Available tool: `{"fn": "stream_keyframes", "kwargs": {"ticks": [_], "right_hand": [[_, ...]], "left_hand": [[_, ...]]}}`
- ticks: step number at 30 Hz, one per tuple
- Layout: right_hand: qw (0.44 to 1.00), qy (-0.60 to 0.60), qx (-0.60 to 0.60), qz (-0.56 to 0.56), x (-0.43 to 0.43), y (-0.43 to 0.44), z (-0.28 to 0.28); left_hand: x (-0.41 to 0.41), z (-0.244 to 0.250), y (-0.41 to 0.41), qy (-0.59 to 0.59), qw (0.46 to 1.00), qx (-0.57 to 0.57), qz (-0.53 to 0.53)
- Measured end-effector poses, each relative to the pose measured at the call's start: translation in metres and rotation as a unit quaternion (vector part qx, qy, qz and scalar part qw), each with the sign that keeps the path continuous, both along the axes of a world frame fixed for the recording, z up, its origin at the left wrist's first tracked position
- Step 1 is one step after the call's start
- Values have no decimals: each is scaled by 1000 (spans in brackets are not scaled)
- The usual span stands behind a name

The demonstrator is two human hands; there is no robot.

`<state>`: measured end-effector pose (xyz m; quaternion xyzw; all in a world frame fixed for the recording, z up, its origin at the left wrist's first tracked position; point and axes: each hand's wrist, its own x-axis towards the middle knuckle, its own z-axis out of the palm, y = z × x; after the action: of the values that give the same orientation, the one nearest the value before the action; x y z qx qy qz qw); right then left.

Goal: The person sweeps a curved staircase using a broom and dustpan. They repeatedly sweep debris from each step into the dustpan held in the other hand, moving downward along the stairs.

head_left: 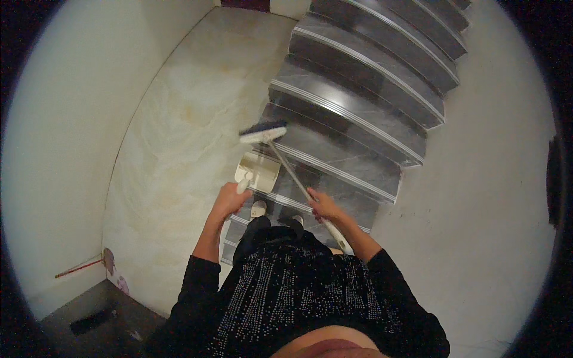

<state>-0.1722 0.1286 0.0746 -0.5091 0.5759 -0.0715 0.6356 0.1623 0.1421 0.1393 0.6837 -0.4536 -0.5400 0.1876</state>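
My left hand (231, 198) is closed around the handle of a cream plastic dustpan (264, 173), whose pan is over the stair just in front of my feet. In my right hand (323, 205) is the pale pole of a broom (264, 134). The pole slants up and left from my hand, and its lower end passes my right forearm. The broom head, white with dark bristles, is beyond the dustpan, near the left end of a stair. Whether its bristles touch the stair or the wall, I cannot tell.
Dark grey stone stairs (331, 105) with light metal edge strips rise ahead and to the right. A marble-patterned wall panel (179, 134) borders them on the left, a plain wall (474, 188) on the right. My light shoes (258, 209) stand on a stair. A dark floor lies at the lower left.
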Motion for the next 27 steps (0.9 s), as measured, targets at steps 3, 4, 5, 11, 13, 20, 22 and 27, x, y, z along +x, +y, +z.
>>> {"fn": "stream_keyframes", "kwargs": {"ticks": [3,4,5,11,13,20,22,27], "right_hand": [[991,-43,126,-18,-26,43,45],[988,-65,135,-31,-34,55,63],[985,-89,143,-45,-40,66,80],[983,-81,62,-150,-52,54,70],[978,-63,49,-194,-38,30,55],[981,-61,74,-169,-28,80,57],[984,-74,89,-137,-43,111,63],[981,-91,59,-163,-85,162,61]], "left_hand": [[2,9,4,-1,1000,5,-2],[1,9,5,8,1000,5,3],[-1,10,8,16,1000,5,7],[-15,14,12,84,996,16,10],[-21,14,13,73,997,11,3],[-30,13,13,63,998,12,-21],[-30,13,13,57,998,12,-30],[-39,10,22,93,996,-10,-11]]}}
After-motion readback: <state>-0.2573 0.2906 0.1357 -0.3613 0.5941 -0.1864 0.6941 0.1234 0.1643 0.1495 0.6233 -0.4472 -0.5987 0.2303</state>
